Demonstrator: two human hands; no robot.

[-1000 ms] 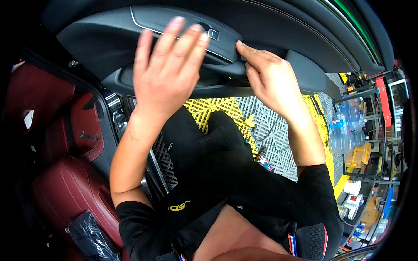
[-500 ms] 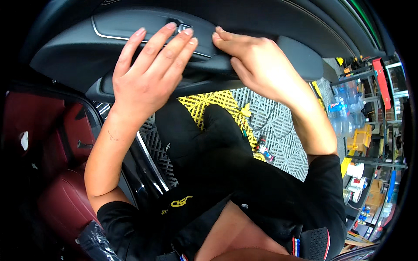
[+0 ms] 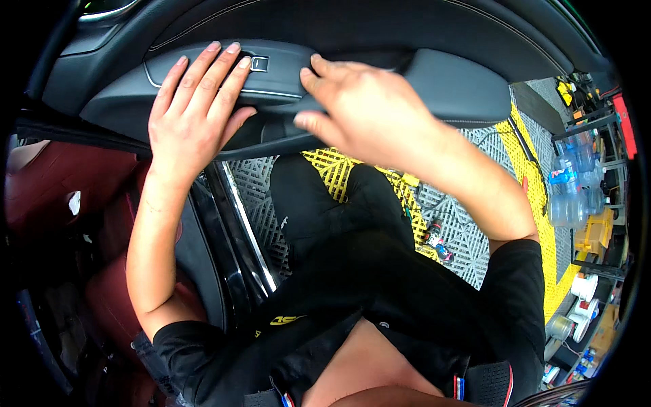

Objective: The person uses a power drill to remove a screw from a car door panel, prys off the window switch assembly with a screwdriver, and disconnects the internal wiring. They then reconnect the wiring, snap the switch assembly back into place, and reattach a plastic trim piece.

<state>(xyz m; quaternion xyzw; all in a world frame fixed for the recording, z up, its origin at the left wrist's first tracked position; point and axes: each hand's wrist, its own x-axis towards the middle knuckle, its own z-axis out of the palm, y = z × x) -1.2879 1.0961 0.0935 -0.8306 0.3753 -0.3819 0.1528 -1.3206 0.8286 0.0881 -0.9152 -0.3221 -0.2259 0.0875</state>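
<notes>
A black car door panel [image 3: 352,27] with pale stitching spans the top of the view. On its armrest lies a switch panel [image 3: 288,55] edged by a thin silver strip, with a small window switch [image 3: 259,64] in it. My left hand [image 3: 193,112] lies flat over the left part of this panel, fingers stretched out, one fingertip beside the switch. My right hand [image 3: 369,105] touches the panel's right end with bent fingertips. Its thumb stands apart, lower, over the door pull recess [image 3: 274,129]. Neither hand is wrapped round anything.
To the left are dark red car seats [image 3: 112,298] and a shiny door sill [image 3: 241,227]. A power tool [image 3: 435,234] lies on the grey and yellow grid floor [image 3: 468,210]. Shelves at the right hold large clear water bottles [image 3: 573,183], yellow boxes [image 3: 593,234] and spools [image 3: 584,308].
The view has shifted, and more of the door shows. My left hand has moved off the switch to its left. My right thumb has spread down, away from the fingers at the panel's end.
</notes>
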